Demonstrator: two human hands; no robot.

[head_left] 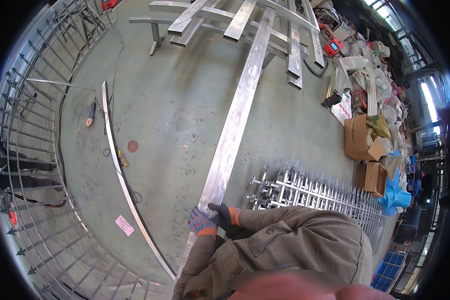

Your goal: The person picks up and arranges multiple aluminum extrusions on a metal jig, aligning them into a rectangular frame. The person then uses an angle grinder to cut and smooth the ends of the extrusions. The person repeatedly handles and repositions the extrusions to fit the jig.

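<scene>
The metal bar (240, 120) vanishes behind the left sleeve (197, 255) — dark shapes (37, 165), perhaps legs, cut off at the left rim.

Long beam (239, 115): metal, glossy, streaked with dull smudges. Jacket (310, 237): matt cloth, creased. Open box (355, 136): matt cardboard. Floor (160, 175): smooth, slight sheen, speckled.

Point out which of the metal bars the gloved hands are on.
The long silver bar slanting down the middle: left hand and right hand both touch it. No hand touches the narrower bar to its left.
</scene>
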